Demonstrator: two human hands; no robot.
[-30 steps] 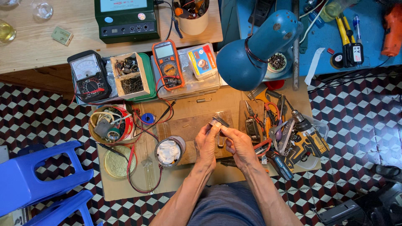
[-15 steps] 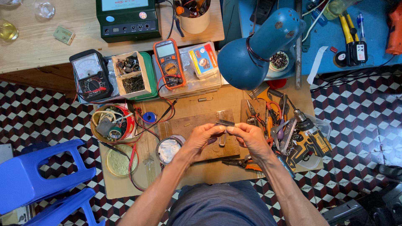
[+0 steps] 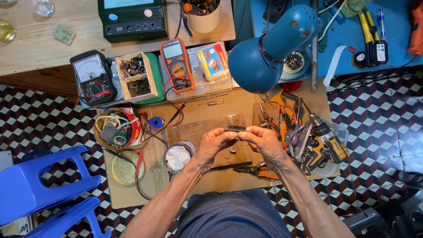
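My left hand (image 3: 214,143) and my right hand (image 3: 264,141) meet over a low wooden work board (image 3: 198,131). Between their fingertips they pinch a small flat dark strip (image 3: 236,128), one hand at each end, held level just above the board. A small dark part (image 3: 233,148) lies on the board under my hands. Orange-handled pliers (image 3: 257,169) rest on the board near my right wrist. A round tin with white filling (image 3: 177,157) stands beside my left wrist.
A blue desk lamp (image 3: 269,48) hangs over the board's far right. An orange multimeter (image 3: 177,65), an analog meter (image 3: 93,79) and a parts box (image 3: 137,76) sit behind. A tool pile with a yellow drill (image 3: 324,145) lies right. Blue stool (image 3: 39,185) at left.
Both hands have drifted slightly toward me and levelled out, still pinching the small strip between them. The view has shifted a little.
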